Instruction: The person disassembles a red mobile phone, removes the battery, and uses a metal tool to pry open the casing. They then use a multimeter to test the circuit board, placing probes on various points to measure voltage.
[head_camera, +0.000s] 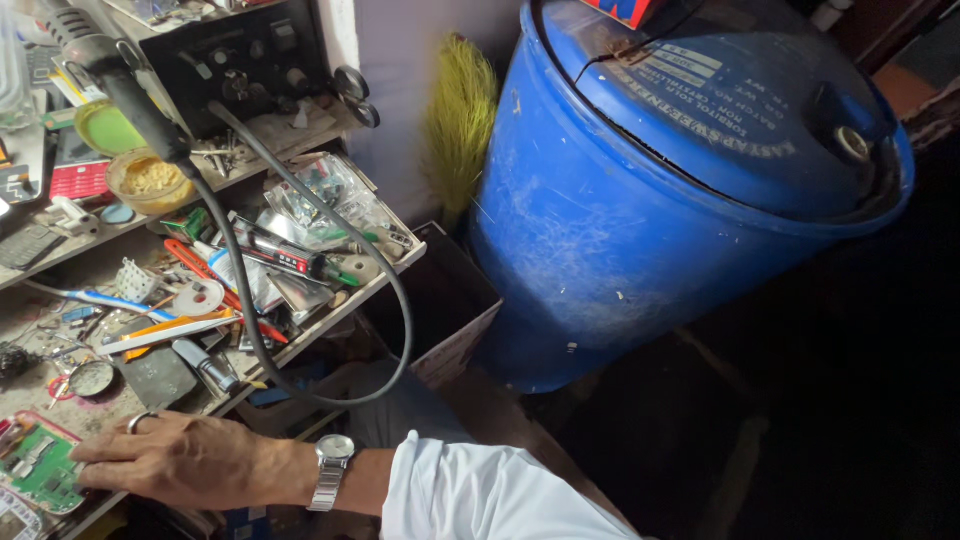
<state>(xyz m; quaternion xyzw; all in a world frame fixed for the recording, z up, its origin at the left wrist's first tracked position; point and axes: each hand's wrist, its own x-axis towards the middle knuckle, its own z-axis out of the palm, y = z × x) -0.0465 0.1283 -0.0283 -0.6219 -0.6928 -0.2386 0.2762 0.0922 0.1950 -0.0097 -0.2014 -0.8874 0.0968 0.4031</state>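
Light falls brightly on my hand (185, 460) and the bench beyond it; rightward everything sinks into deep shadow.

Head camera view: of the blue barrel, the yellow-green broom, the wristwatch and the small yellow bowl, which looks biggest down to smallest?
1. Blue barrel, by far the largest.
2. Yellow-green broom.
3 and 4. Small yellow bowl and wristwatch look alike; the watch sits nearer the camera, so I won't rank them.

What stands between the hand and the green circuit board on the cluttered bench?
Nothing visible does. The right hand lies flat, palm down, and its fingertips touch the green circuit board.
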